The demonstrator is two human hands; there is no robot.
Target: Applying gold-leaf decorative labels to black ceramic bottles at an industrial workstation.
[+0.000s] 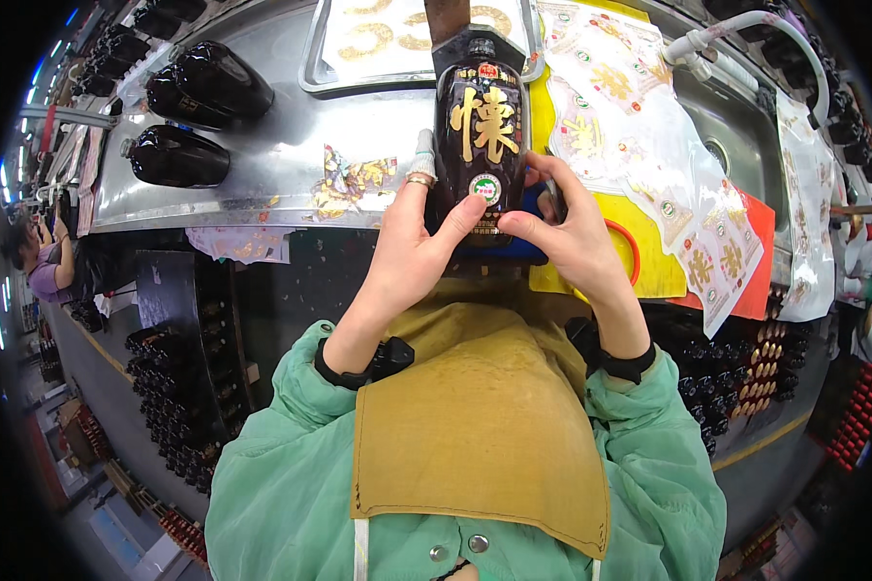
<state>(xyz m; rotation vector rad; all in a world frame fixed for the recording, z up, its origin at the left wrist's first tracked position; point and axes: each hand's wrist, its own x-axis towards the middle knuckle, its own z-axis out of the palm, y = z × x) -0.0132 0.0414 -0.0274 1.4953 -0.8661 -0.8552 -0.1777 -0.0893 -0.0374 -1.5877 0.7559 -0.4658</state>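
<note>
Steadying a dark, glossy bottle (481, 160), the person in the tan apron (484, 416) has both thumbs on its front, close to a round green-and-white sticker (484, 189). The left hand (404, 228) is half closed on the side, thumb over the front, one finger in a white cover (424, 155). The right hand (574, 228) is loosely curled, thumb on the glass, and seems to have a dark thing (557, 201) tucked in its fingers; can't tell what. Bottle's dead centre at the bench edge, face up, neck pointing away.

Progress-wise, this one looks nearly done, at a guess: big gold character (487, 126) on, sticker on, red-and-gold emblem (488, 72) up near the neck. There's a bit of gold print at the base too, way too tiny to read. Probably just smoothing left.

Just left lie torn gold scraps (351, 184); to the right, white decal sheets (606, 87) with more gold characters and round green marks cover part of a yellow mat (649, 266). Past those, a metal tray (322, 81) holds curved gold pieces (363, 37).

Over left, other dark bottles (179, 155) show no big gold character on their visible sides, so more likely remains. Way off, there's a co-worker in purple (53, 276).
</note>
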